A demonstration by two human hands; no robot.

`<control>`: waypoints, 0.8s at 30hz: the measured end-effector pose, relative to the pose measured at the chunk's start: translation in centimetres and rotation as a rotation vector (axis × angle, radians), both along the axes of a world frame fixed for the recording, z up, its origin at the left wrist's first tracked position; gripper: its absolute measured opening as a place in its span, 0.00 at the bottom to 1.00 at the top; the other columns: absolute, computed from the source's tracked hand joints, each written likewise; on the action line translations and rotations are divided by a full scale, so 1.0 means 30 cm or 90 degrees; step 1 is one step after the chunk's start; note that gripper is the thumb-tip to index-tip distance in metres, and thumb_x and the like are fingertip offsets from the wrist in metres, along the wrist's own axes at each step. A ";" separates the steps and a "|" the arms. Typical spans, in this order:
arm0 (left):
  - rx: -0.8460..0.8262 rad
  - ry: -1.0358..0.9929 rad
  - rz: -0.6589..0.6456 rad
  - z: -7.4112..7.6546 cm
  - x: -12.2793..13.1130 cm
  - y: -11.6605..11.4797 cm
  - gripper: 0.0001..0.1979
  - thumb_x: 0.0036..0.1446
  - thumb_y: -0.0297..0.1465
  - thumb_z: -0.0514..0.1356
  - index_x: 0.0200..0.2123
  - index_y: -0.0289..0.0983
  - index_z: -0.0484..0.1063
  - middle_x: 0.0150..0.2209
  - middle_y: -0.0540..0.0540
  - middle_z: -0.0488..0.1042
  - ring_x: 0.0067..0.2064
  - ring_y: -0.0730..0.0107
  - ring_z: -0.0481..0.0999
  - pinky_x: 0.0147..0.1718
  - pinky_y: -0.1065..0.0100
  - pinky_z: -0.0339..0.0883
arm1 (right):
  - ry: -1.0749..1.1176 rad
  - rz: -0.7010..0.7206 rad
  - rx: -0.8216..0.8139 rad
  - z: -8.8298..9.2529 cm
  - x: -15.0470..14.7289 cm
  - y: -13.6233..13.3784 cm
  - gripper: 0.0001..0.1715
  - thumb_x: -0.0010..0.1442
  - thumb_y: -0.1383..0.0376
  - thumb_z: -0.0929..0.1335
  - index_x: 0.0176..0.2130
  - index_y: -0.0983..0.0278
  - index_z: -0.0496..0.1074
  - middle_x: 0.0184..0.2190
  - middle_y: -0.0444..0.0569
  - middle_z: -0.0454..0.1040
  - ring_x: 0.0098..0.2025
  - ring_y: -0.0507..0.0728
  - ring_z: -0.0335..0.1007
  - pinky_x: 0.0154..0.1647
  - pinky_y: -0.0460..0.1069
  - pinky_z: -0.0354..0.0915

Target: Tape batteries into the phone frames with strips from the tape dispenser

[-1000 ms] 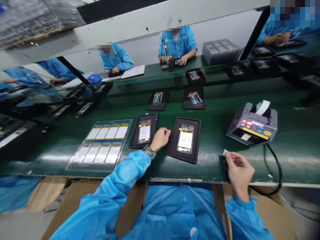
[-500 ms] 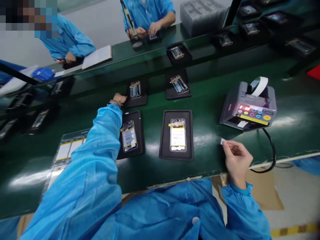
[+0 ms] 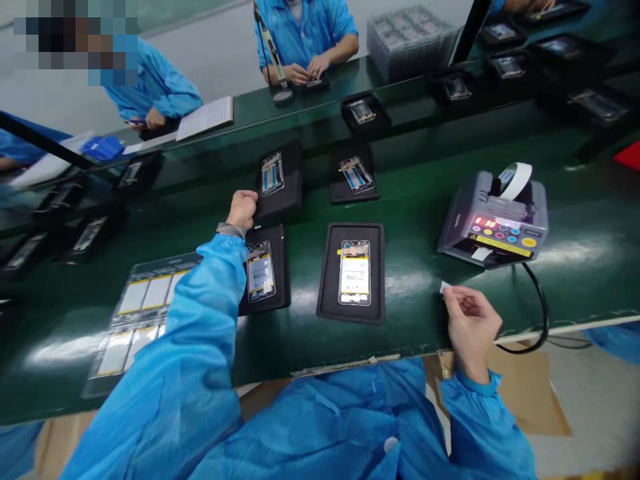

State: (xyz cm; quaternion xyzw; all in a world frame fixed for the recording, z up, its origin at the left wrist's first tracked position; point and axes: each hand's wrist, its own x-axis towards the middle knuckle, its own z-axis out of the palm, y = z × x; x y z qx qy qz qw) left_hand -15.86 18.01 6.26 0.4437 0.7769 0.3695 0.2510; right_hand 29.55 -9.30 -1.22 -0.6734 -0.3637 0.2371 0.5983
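Note:
My left hand (image 3: pixel 242 209) is closed on the near left edge of a black tray (image 3: pixel 293 193), which looks tilted up off the bench. In that tray lies a phone frame (image 3: pixel 273 175) with blue strips. My right hand (image 3: pixel 473 323) pinches a small white piece of tape (image 3: pixel 444 287) between thumb and finger, above the bench. Between my hands, a phone with a white battery (image 3: pixel 355 273) rests in another black tray (image 3: pixel 350 315). Just below my left hand, a similar phone (image 3: pixel 261 275) sits in its own tray, partly behind my sleeve.
A tape dispenser (image 3: pixel 495 220) with a lit display stands at the right, its black cable (image 3: pixel 544 307) running over the bench edge. Batteries fill a clear plastic tray (image 3: pixel 113 327) at the left. A further tray (image 3: pixel 355 193) holds a phone frame. Two co-workers sit across the bench.
My left hand has taken hold of the far left tray, whose near edge now rises and tilts. My right hand still pinches the tape in nearly the same place. The view has shifted slightly.

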 end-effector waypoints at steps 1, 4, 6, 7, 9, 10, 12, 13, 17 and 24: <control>0.009 -0.012 0.006 -0.002 0.023 -0.044 0.09 0.58 0.31 0.61 0.41 0.33 0.70 0.35 0.45 0.73 0.41 0.64 0.72 0.41 0.63 0.69 | 0.004 0.000 0.000 0.001 0.000 -0.001 0.24 0.55 0.49 0.78 0.36 0.66 0.77 0.28 0.49 0.76 0.28 0.54 0.70 0.30 0.49 0.67; 0.034 -0.101 -0.004 -0.028 0.116 -0.238 0.08 0.58 0.31 0.60 0.41 0.36 0.70 0.36 0.47 0.74 0.40 0.66 0.75 0.40 0.65 0.70 | 0.005 -0.008 -0.011 0.008 -0.003 -0.003 0.24 0.55 0.48 0.78 0.36 0.66 0.77 0.29 0.49 0.76 0.29 0.54 0.70 0.31 0.49 0.68; 0.049 -0.174 -0.025 -0.061 0.201 -0.398 0.10 0.58 0.34 0.62 0.42 0.38 0.70 0.38 0.46 0.75 0.42 0.64 0.76 0.42 0.64 0.71 | 0.000 -0.013 -0.016 0.012 -0.004 -0.004 0.24 0.55 0.48 0.78 0.36 0.65 0.77 0.29 0.49 0.76 0.29 0.54 0.71 0.32 0.49 0.68; 0.046 -0.189 -0.033 -0.082 0.246 -0.476 0.11 0.58 0.36 0.63 0.43 0.40 0.69 0.40 0.46 0.76 0.44 0.62 0.77 0.43 0.63 0.71 | -0.002 -0.013 -0.016 0.013 -0.004 -0.005 0.24 0.55 0.48 0.78 0.37 0.65 0.77 0.28 0.48 0.76 0.29 0.54 0.70 0.32 0.49 0.68; 0.005 -0.216 -0.061 -0.125 0.334 -0.612 0.12 0.61 0.39 0.62 0.45 0.43 0.68 0.42 0.44 0.77 0.46 0.60 0.78 0.45 0.60 0.73 | -0.006 -0.008 -0.011 0.015 -0.003 -0.005 0.24 0.55 0.48 0.78 0.37 0.65 0.77 0.28 0.48 0.75 0.29 0.54 0.70 0.32 0.49 0.67; -0.014 -0.219 -0.081 -0.146 0.371 -0.663 0.11 0.63 0.41 0.60 0.46 0.44 0.67 0.43 0.44 0.77 0.47 0.59 0.79 0.46 0.60 0.73 | -0.008 -0.005 -0.010 0.016 -0.003 -0.005 0.24 0.55 0.48 0.78 0.37 0.66 0.78 0.28 0.48 0.75 0.29 0.54 0.69 0.32 0.49 0.67; -0.036 -0.202 -0.111 -0.180 0.426 -0.728 0.10 0.66 0.42 0.57 0.47 0.46 0.66 0.44 0.42 0.76 0.49 0.59 0.79 0.47 0.59 0.74 | -0.009 0.002 -0.009 0.017 0.000 -0.006 0.24 0.55 0.48 0.78 0.37 0.66 0.77 0.28 0.48 0.75 0.28 0.54 0.70 0.32 0.50 0.68; -0.037 -0.184 -0.118 -0.191 0.444 -0.743 0.10 0.68 0.43 0.55 0.48 0.46 0.65 0.45 0.42 0.76 0.49 0.59 0.79 0.47 0.59 0.74 | -0.006 0.007 -0.010 0.017 0.001 -0.005 0.25 0.55 0.47 0.78 0.37 0.66 0.77 0.28 0.48 0.75 0.29 0.54 0.70 0.32 0.50 0.68; -0.018 -0.118 -0.122 -0.196 0.481 -0.743 0.09 0.69 0.41 0.54 0.48 0.45 0.63 0.44 0.40 0.76 0.49 0.59 0.79 0.46 0.59 0.73 | 0.006 0.024 -0.011 0.015 0.006 -0.003 0.25 0.54 0.47 0.78 0.36 0.66 0.77 0.28 0.49 0.76 0.28 0.54 0.70 0.31 0.50 0.68; 0.069 0.048 -0.091 -0.178 0.527 -0.785 0.04 0.65 0.36 0.56 0.41 0.44 0.66 0.41 0.40 0.73 0.43 0.56 0.75 0.46 0.55 0.70 | 0.014 0.041 0.001 -0.009 0.017 -0.004 0.23 0.58 0.49 0.77 0.37 0.66 0.76 0.27 0.48 0.75 0.29 0.54 0.70 0.32 0.49 0.68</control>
